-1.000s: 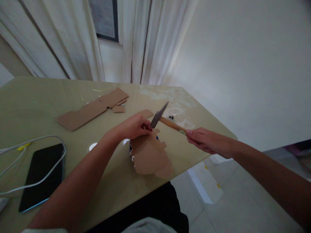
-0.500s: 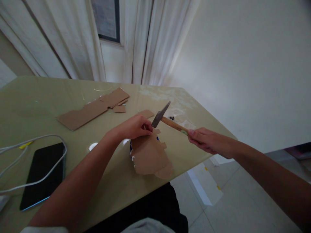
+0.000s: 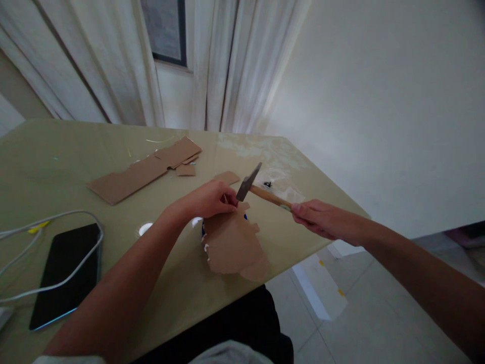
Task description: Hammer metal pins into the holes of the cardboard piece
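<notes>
My right hand [image 3: 322,220] grips the wooden handle of a small hammer [image 3: 261,191]. Its metal head sits just above the far edge of a ragged brown cardboard piece [image 3: 233,243] lying near the table's front edge. My left hand [image 3: 210,198] rests on that cardboard's far edge, fingers pinched together right beside the hammer head. Whatever the fingertips pinch is too small to see. Something blue and white peeks out from under the cardboard.
A long cardboard strip [image 3: 144,170] and small scraps lie further back on the olive table [image 3: 56,167]. A black phone [image 3: 64,268] with a white cable [image 3: 56,217] across it lies at the left. Curtains hang behind; tiled floor is at the right.
The hammer head has dropped slightly toward the cardboard beside my left fingers. My left hand has stayed in place.
</notes>
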